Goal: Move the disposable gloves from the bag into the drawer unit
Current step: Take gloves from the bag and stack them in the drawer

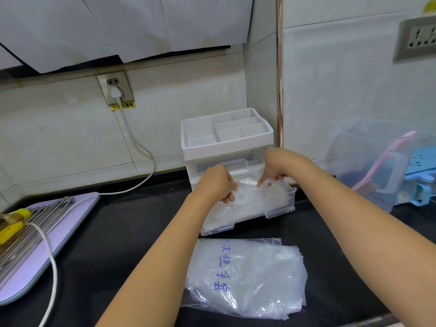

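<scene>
Left hand [215, 185]: fingers [228, 198] pinching gloves [250, 205], likely tucking them flat.
Right hand [274, 172]: fingers on gloves; grip unclear.
Drawer [280, 212]: pulled out for loading.
Bag [247, 279]: slack on surface [141, 232].

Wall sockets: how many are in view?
2. One socket on the back wall, left, with a white plug in it; the other socket high on the right wall, cut by the frame edge.

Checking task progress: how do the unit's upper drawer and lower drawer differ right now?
The upper drawer is pushed in; the lower drawer is pulled out over the counter. The lower drawer holds the disposable gloves, with the left hand and right hand on them; no gloves show in the upper drawer. Both are clear plastic.
</scene>
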`<state>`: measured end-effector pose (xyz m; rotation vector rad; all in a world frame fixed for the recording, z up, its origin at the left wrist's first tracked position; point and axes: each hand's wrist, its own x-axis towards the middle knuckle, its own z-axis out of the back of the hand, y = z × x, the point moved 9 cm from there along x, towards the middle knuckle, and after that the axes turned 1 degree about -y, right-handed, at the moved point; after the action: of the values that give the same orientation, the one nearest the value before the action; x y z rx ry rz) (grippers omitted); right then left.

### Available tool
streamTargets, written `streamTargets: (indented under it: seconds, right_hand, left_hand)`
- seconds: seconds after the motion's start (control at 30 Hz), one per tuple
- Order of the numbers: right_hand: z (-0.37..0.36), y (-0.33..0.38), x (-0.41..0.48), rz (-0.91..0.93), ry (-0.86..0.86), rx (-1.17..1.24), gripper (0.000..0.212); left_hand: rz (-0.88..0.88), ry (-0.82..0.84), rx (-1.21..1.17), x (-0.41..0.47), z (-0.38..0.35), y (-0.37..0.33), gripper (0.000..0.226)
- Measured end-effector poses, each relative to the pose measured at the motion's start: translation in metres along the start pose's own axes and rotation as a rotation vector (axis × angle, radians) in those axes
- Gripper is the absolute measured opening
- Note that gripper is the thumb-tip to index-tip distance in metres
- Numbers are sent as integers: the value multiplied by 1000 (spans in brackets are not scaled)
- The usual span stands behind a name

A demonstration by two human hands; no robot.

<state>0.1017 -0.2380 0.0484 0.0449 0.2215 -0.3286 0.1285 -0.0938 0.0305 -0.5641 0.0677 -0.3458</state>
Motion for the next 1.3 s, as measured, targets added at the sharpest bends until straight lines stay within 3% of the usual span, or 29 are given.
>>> streamTargets:
  seconds: [0.07, 0.17, 0.23, 0.33, 0.5, 0.73, 0.9, 1.03, 1.2, 1.3]
  right_hand:
    - [7, -2, -2, -2, -60, 20, 43]
    - [27, 1, -23, 20, -322, 5, 41]
    - [31, 21, -32, 153, -420, 49, 31]
    - [-3, 58, -33, 371, -209, 96, 22]
    - [-41, 72, -25, 478, -23, 64, 29]
    - [-54, 44, 8, 302, 128, -99, 64]
    - [-53, 43, 17, 258, 139, -152, 72]
    - [-48, 43, 6, 279, 140, -59, 74]
    - [-16, 20, -22, 321, -99, 265, 51]
    - [-7, -4, -44, 356, -230, 490, 30]
  left_hand:
    - [-9, 53, 32, -2, -7, -1, 16]
    - [-38, 85, 88, -3, -16, -1, 24]
    - [-58, 82, 107, -3, -19, 0, 27]
    - [-57, 80, 142, 0, -22, 1, 29]
    - [0, 179, 320, 1, -30, 5, 34]
    - [78, 357, 572, -5, -27, 12, 36]
    - [79, 371, 602, -7, -26, 8, 40]
    - [101, 344, 543, -10, -23, 12, 43]
    - [80, 189, 338, -18, -4, 8, 54]
    - [12, 22, 127, -35, 14, 0, 17]
